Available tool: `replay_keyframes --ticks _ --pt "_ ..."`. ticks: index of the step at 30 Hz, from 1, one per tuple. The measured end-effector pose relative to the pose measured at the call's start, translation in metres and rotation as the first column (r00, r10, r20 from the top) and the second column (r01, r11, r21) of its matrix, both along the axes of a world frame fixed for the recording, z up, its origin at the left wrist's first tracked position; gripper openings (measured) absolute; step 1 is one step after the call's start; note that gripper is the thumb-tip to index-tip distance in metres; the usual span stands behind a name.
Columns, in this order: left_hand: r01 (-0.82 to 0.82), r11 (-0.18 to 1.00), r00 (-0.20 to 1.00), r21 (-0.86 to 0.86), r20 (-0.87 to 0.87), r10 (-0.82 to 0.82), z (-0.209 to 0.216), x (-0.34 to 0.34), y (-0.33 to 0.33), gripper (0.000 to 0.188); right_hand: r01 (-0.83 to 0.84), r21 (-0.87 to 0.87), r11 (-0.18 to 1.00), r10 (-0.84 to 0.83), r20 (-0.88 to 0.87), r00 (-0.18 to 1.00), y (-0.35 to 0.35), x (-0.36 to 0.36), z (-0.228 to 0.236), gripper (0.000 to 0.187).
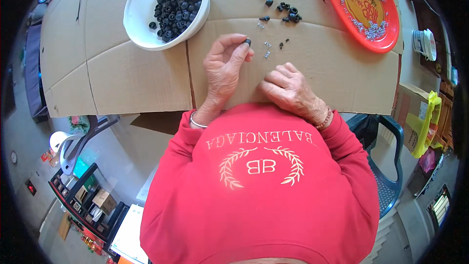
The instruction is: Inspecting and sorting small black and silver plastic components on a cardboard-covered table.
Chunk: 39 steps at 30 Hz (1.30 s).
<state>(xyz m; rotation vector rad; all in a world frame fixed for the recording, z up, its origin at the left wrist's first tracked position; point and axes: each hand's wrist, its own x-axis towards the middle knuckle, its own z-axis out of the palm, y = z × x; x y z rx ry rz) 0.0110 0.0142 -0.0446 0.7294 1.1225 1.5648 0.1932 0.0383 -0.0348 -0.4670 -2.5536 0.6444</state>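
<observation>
White bowl (142, 13) (black caps (180, 13) inside)

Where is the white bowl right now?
In the head view, the white bowl sits upper left on the cardboard, beyond and left of the left hand, which pinches a small black part.

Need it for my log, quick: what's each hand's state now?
Left hand: holding a small, rounded black piece.
Right hand: curled; whether it holds anything cannot be told.
</observation>
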Motion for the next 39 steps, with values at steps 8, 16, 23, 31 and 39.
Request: replay_keyframes --ticks 8,16,23,31,39 --pt "0.021 1.0 0.996 -0.02 0.081 -0.019 0.001 -0.003 0.001 0.019 0.485 0.028 0.874 -0.483 -0.045 0.874 0.032 0.009 0.01 0.022" --pt "0.05 0.999 0.997 -0.014 0.056 -0.05 0.001 -0.004 0.004 0.019 0.437 0.194 0.879 -0.443 -0.011 0.896 0.045 -0.023 0.012 0.018" --pt "0.069 0.997 0.992 -0.035 0.107 -0.065 0.001 -0.006 0.001 0.02 0.374 0.31 0.874 -0.409 0.053 0.911 0.051 -0.028 0.011 0.016" --pt "0.359 0.932 0.657 -0.049 0.723 -0.214 0.013 -0.018 -0.001 0.018 0.294 -0.458 0.839 -0.426 -0.218 0.878 0.031 -0.023 0.041 0.013" --pt "0.491 0.869 0.539 -0.063 0.806 -0.246 0.016 -0.009 -0.008 0.017 0.277 -0.523 0.806 -0.468 -0.277 0.839 0.014 -0.012 0.053 0.015"
